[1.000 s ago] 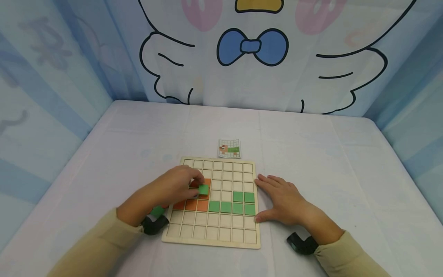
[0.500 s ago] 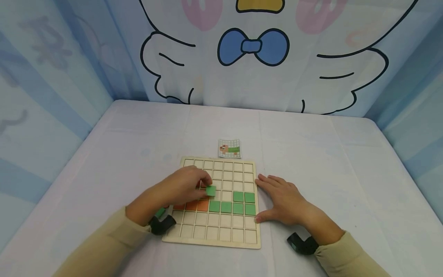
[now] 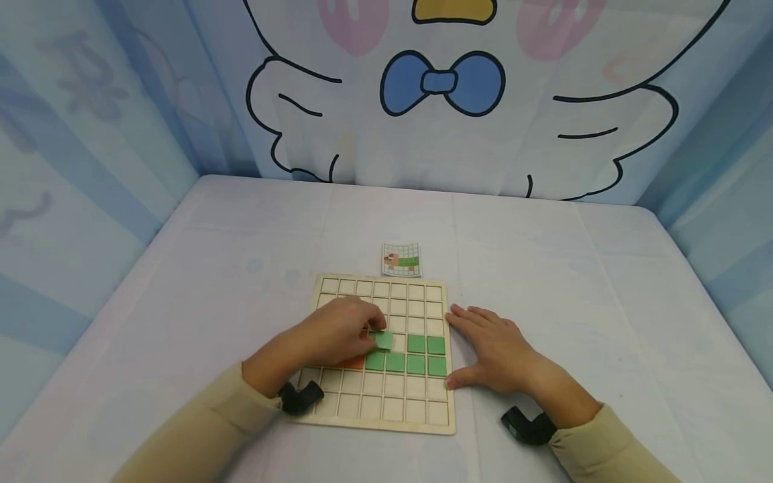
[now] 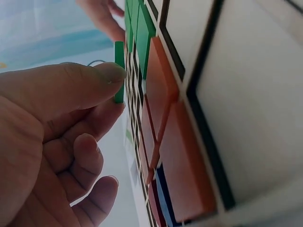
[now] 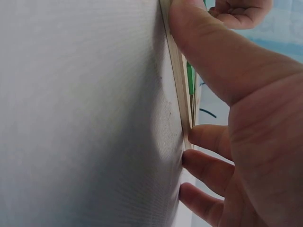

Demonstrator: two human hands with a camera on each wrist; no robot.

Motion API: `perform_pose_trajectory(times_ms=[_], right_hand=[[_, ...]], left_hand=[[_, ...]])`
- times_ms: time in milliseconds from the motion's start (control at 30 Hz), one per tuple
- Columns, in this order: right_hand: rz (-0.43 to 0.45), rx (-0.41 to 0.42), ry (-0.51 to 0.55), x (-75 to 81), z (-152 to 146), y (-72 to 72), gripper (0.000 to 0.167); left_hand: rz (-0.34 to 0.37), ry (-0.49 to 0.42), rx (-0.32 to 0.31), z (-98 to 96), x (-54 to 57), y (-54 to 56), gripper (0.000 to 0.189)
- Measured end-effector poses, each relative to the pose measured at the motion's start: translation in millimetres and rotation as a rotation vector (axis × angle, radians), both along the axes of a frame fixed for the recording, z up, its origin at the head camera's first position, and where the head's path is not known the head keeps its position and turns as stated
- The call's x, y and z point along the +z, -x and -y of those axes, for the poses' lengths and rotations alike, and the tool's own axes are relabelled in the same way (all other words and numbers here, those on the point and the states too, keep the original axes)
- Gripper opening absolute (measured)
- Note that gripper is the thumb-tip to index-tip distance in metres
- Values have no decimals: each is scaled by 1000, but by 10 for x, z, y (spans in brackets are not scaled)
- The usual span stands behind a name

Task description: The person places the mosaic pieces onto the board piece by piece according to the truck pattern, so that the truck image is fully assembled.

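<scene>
My left hand (image 3: 332, 332) pinches a green square tile (image 3: 384, 341) between thumb and fingers, over the wooden grid board (image 3: 395, 406). In the left wrist view that tile (image 4: 119, 51) stands on edge, apart from the board's surface. Several green tiles (image 3: 436, 365) lie in the board's cells to the right. Orange tiles (image 4: 187, 161) fill cells beneath my left hand, with dark red and blue pieces at their end; the hand partly hides these in the head view. My right hand (image 3: 498, 349) has its fingers spread and touches the board's right edge.
A small printed card (image 3: 401, 260) with a gridded orange and green picture lies just beyond the board. The table has a pale cloth (image 3: 543, 268). Patterned curtains (image 3: 441, 147) stand behind and at both sides.
My left hand has moved rightward across the board with the green tile, from over the orange tiles to above the row of green ones. The right hand stays put.
</scene>
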State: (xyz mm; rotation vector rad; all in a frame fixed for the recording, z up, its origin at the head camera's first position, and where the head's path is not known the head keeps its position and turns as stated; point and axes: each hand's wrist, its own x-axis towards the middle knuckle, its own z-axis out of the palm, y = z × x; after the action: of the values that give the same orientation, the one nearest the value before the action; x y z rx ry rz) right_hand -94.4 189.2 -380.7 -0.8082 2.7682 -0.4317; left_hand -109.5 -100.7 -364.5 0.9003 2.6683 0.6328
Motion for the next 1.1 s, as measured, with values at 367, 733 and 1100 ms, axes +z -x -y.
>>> perform_pose_trajectory(times_ms=[367,733,1100], right_hand=[[-4,-5,-3,-15,-9,2,103],[-4,-4,-8,-9,-5,4,103],[1,-3,-6,-2,-4,0,102]], left_hand=[[17,25,15,-138,-5,-9,22],[5,56,14,-178,-25,-4,22],[-10,59,7,-237,-24,1,22]])
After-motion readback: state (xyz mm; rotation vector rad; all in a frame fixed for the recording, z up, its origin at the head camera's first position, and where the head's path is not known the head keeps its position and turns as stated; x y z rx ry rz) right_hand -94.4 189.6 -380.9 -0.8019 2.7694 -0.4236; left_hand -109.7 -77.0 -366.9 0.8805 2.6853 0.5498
